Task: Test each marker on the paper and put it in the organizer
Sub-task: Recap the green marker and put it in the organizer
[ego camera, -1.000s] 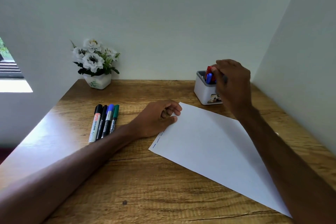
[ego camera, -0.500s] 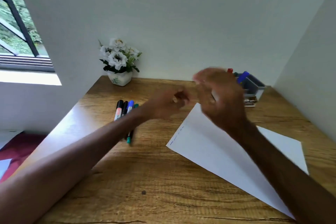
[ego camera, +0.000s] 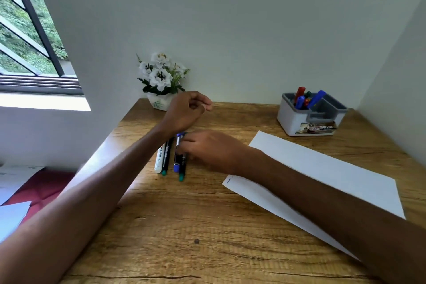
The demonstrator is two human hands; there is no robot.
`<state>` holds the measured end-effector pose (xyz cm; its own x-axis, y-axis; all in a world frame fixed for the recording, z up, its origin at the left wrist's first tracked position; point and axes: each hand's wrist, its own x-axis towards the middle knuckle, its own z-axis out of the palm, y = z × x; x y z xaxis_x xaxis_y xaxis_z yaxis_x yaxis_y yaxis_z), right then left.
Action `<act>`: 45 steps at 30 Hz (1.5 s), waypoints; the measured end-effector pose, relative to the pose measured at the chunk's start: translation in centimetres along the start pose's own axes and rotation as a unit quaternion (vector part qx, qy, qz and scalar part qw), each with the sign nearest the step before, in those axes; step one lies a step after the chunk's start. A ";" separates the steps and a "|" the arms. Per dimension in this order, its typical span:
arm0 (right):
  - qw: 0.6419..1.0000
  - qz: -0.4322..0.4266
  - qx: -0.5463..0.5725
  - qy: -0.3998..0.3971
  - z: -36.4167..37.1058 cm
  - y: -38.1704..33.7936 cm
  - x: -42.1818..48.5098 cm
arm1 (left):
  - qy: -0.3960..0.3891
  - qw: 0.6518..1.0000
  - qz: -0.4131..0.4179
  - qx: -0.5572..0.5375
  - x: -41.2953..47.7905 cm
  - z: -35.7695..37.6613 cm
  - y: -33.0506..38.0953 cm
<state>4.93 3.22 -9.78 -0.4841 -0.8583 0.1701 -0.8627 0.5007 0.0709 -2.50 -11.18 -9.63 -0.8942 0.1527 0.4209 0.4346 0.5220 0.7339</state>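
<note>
Several markers lie side by side on the wooden desk (ego camera: 207,226): a white one (ego camera: 159,159), a black one with a green end (ego camera: 166,157), a blue one (ego camera: 177,152) and a green-tipped one (ego camera: 182,168). My right hand (ego camera: 212,150) rests on the blue and green-tipped markers, fingers curled over them. My left hand (ego camera: 189,108) hovers above the row, loosely closed and holding nothing. The white paper (ego camera: 322,175) lies to the right with short marks at its left corner. The grey-white organizer (ego camera: 306,120) at the back right holds several red and blue markers.
A white pot of artificial flowers (ego camera: 161,80) stands at the back left against the wall. Walls close the desk at the back and right. The desk's left edge drops to a floor with a red cloth (ego camera: 41,187) and papers.
My right hand left the organizer and crossed left to the row of markers. My left hand lifted off the paper and rose above the markers. The view turned left.
</note>
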 end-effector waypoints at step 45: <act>0.938 0.286 0.140 0.136 -2.4 7.8 -12.8 | -0.092 0.928 0.321 0.165 -3.5 6.0 3.7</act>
<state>4.80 18.39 -9.03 -0.8573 -0.3788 0.3486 -0.4960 0.7892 -0.3621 1.59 -4.76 -11.60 -0.4788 0.6460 0.5946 0.8545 0.4982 0.1467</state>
